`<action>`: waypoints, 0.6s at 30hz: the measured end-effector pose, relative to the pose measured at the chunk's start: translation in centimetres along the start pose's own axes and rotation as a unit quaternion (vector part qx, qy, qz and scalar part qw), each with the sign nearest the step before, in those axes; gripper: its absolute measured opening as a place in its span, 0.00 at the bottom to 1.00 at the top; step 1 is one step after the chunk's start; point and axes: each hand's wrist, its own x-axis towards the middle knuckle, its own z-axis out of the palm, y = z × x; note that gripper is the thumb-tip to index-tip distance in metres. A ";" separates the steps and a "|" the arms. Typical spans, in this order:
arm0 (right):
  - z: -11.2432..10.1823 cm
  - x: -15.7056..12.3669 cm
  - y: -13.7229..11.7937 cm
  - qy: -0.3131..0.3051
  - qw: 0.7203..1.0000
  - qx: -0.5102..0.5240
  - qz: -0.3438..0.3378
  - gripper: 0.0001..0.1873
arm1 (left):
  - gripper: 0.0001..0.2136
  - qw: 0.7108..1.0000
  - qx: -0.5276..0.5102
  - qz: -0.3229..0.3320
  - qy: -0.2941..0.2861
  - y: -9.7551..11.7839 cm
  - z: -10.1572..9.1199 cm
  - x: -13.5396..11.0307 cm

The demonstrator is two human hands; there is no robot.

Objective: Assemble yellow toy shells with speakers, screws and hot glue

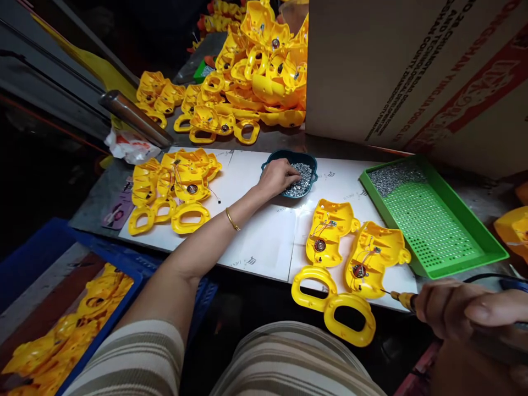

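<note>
My left hand [279,176] reaches into a small dark blue bowl [310,164] of small silver screws [304,177], fingers curled down among them. My right hand [466,313] at the lower right is closed round a powered screwdriver [402,298], whose thin tip points left at a yellow plastic shell [373,258]. A second yellow shell [329,231] lies beside it on the white board [264,242]. Both lie open side up, with wires and a round speaker inside, their ring handles hanging over the near edge.
A green perforated tray [437,225] with screws at its far end sits on the right. A stack of yellow shells [173,184] lies on the left and a big heap [256,71] behind. A cardboard box [416,71] stands at back right. A blue crate [61,324] holds more shells.
</note>
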 end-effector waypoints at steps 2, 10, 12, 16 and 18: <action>0.8 1.0 -0.8 -0.018 0.999 0.013 -0.044 0.23 | 0.08 1.000 -0.008 -0.011 0.013 -0.1 -0.1 0.2; 1.8 3.1 -1.7 -0.127 0.988 0.058 -0.059 0.19 | 0.06 0.983 -0.120 0.065 0.125 5.5 -1.9 -5.1; 2.4 3.3 -1.7 -0.105 0.990 0.076 -0.060 0.14 | 0.07 0.970 -0.169 0.118 0.128 8.2 -1.2 -8.6; 4.5 3.4 -2.2 -0.040 0.984 0.152 -0.080 0.12 | 0.05 0.950 -0.255 0.136 0.117 12.0 1.5 -14.1; 5.4 3.4 -2.6 -0.053 0.984 0.159 -0.054 0.12 | 0.04 0.949 -0.268 0.128 0.108 12.8 2.5 -15.5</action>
